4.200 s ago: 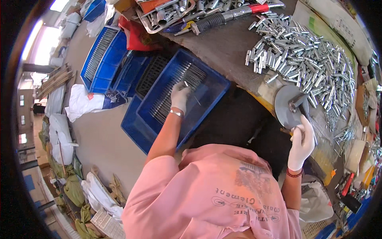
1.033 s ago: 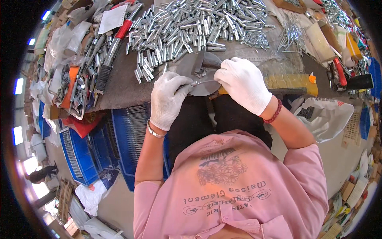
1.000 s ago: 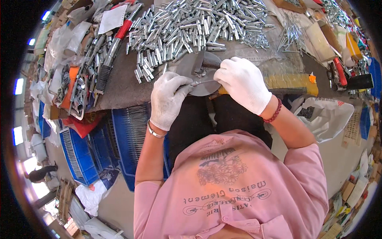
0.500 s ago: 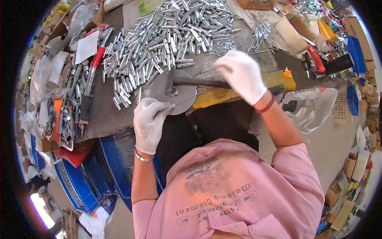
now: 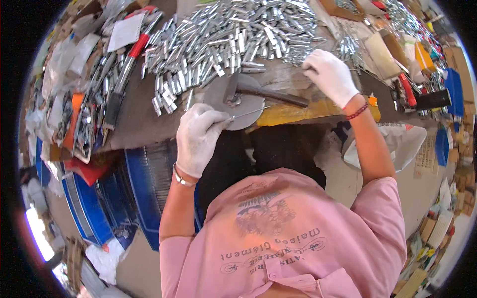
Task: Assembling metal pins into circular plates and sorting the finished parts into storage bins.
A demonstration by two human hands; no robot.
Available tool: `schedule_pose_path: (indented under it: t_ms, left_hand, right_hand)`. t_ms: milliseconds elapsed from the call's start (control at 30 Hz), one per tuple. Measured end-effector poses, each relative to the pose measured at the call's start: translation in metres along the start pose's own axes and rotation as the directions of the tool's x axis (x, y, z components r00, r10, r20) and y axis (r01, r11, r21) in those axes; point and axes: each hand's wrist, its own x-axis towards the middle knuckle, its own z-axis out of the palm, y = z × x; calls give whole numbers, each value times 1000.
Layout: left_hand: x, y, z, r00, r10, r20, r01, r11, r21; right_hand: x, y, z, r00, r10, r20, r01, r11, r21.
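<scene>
My left hand (image 5: 198, 136), in a white glove, pinches the near end of a thin metal rod (image 5: 251, 112). The rod reaches right over the edge of a round grey metal plate (image 5: 214, 94). On that plate rests the head of a hammer (image 5: 273, 95), its dark handle pointing right. My right hand (image 5: 332, 77), also gloved, is raised beyond the handle's end with its fingers curled together. Its fingertips are beside a heap of small metal parts (image 5: 296, 56); whatever they hold is too small to make out. A large pile of shiny metal tubes (image 5: 223, 39) covers the far bench.
A red-and-black long-handled tool (image 5: 124, 74) lies at left among loose tools. Yellow sheeting (image 5: 285, 115) runs along the bench's front edge. At right are a white plastic bag (image 5: 397, 149), a black cylinder (image 5: 432, 100) and blue bins (image 5: 453, 92). Blue racks (image 5: 144, 184) stand below left.
The view has shifted, so the bench sits higher and further right. My right hand has moved away from the hammer handle toward the small parts. My left hand keeps its pinch on the rod.
</scene>
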Motion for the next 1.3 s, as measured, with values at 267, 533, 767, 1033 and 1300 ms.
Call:
schedule_pose_path:
  t_ms: [267,533,767,1033,1300]
  left_hand:
    - [-3,-1,2,1000,0,-19,2,998,59]
    - [-4,1,2,997,36,-75,-33,999,40]
    - [-2,1,2,996,52,-78,-47,997,58]
    - [-6,-4,3,997,-73,-26,72,997,-29]
    - [-4,-11,4,999,-51,0,51,998,-27]
  right_hand:
    - [6,-132,-13,969,-115,-218,205,866,456]
    - [13,-164,6,974,-204,-102,228,835,501]
    - [15,-167,-2,950,-313,15,294,906,306]
    - [-7,-125,-12,997,-76,20,73,990,120]
    - [-47,-144,-45,991,-33,-133,78,937,342]
